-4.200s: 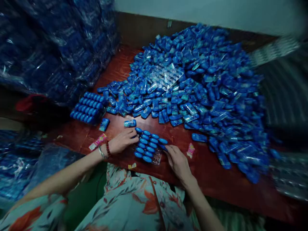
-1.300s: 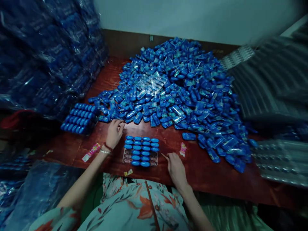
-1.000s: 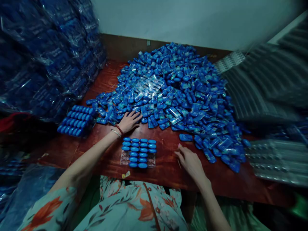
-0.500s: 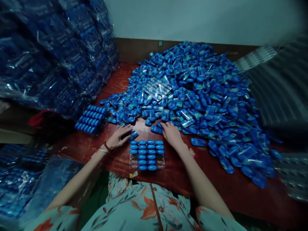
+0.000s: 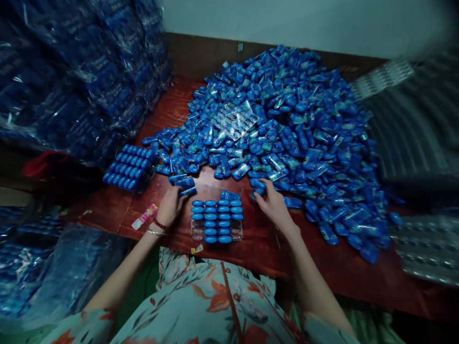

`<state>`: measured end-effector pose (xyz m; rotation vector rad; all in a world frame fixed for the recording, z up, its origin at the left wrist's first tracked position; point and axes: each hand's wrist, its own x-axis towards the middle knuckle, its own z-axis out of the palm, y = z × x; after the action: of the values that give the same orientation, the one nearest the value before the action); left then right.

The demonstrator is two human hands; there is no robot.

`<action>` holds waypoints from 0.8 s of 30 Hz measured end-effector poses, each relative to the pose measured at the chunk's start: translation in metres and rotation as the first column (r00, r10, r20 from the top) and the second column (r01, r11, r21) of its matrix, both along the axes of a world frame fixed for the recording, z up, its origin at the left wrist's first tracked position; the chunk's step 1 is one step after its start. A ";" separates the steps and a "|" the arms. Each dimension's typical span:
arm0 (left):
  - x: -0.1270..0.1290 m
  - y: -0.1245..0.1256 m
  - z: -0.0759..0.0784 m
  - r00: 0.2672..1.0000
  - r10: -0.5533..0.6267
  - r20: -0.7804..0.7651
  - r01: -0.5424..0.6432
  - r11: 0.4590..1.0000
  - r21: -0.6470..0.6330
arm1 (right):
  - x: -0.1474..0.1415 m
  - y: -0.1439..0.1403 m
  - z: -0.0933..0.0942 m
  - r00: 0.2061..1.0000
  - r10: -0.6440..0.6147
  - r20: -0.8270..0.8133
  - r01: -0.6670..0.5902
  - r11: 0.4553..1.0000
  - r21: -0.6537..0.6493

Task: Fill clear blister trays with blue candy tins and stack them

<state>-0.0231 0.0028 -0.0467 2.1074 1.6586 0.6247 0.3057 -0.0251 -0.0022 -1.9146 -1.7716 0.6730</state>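
hands: 2 – left hand (image 5: pixel 169 206), right hand (image 5: pixel 273 204) | trays of blue packets: 2 – front tray (image 5: pixel 217 221) roughly 20 filled slots, 4 across; side tray (image 5: pixel 128 167) full | loose packet heap (image 5: pixel 287 129): too many to count | pink wrapper (image 5: pixel 144 216): 1 | bracelets (image 5: pixel 158 228): 2

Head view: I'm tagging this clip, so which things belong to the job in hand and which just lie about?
In use:
left hand gripping blue cases
right hand on blue cases
part-filled tray
loose pile

Lying about:
full tray
wrapped stacks
pink wrapper
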 end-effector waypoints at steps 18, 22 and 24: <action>0.023 -0.106 0.025 0.983 0.039 0.181 -0.069 0.985 0.161 | -0.035 -0.085 0.002 0.775 0.463 0.430 -0.537 0.841 0.063; 0.017 -0.092 0.022 0.960 -0.278 0.034 0.259 0.927 0.272 | -0.044 -0.078 0.014 0.634 0.549 0.545 -0.595 0.796 -0.110; 0.013 -0.086 0.025 0.928 -0.371 -0.039 0.365 0.884 0.291 | -0.047 -0.077 0.015 0.606 0.544 0.580 -0.584 0.800 -0.140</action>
<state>-0.0103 -0.0830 -0.0215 2.5298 1.1565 0.7983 0.2588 -0.1017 0.0124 -1.5901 -2.8347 0.1655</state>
